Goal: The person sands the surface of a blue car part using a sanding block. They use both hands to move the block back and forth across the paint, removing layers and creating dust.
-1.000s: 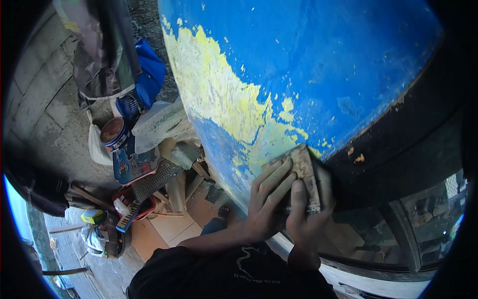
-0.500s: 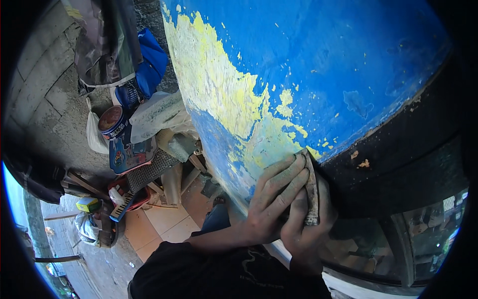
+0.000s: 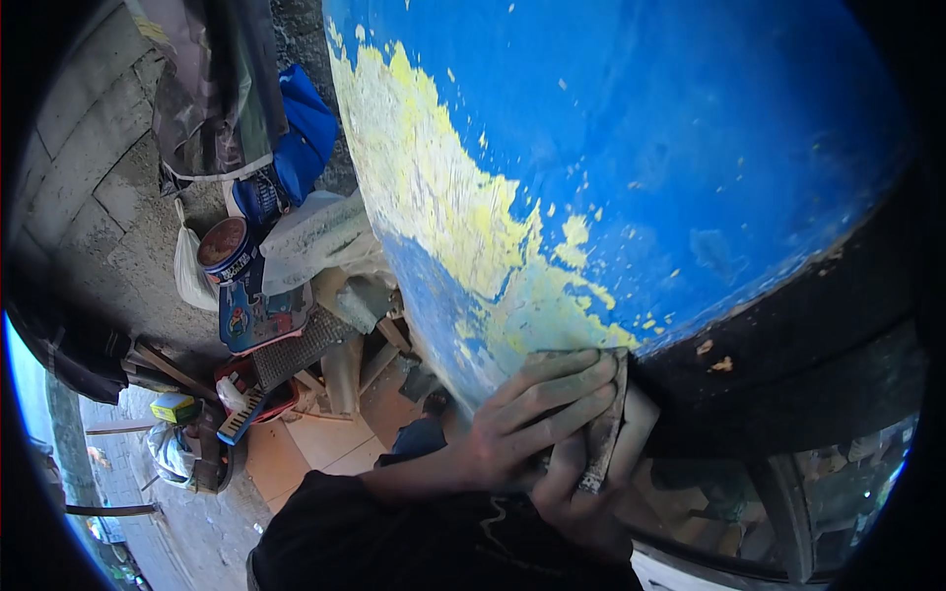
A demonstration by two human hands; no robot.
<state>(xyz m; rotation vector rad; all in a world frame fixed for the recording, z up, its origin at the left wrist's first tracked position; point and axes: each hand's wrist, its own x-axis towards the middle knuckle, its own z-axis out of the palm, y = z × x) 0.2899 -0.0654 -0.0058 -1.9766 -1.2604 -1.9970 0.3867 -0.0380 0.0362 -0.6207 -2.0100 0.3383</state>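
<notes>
A worn, dusty flat sanding block (image 3: pixel 607 424) is pressed against the lower edge of a curved blue panel (image 3: pixel 641 148). My left hand (image 3: pixel 532 409) lies over its upper end, fingers bent around the edge and coated in pale dust. From below, my right hand (image 3: pixel 633 438) grips the same block, with fingers on both sides of it. Just above my hands, the paint is worn through to a yellow and whitish patch (image 3: pixel 443 182). The block's rubbing face is hidden.
A black trim band (image 3: pixel 778 364) and a window (image 3: pixel 709 502) adjoin the panel at right. To the left are a round tin (image 3: pixel 225 246), a white plastic bag (image 3: pixel 195 266), a red basket (image 3: pixel 281 399), wood scraps (image 3: pixel 376 366) and a block wall (image 3: pixel 89 128).
Both hands and the sanding block have slid down and slightly left along the panel's lower edge. The block stays in both hands, and the whole view has shifted a little.
</notes>
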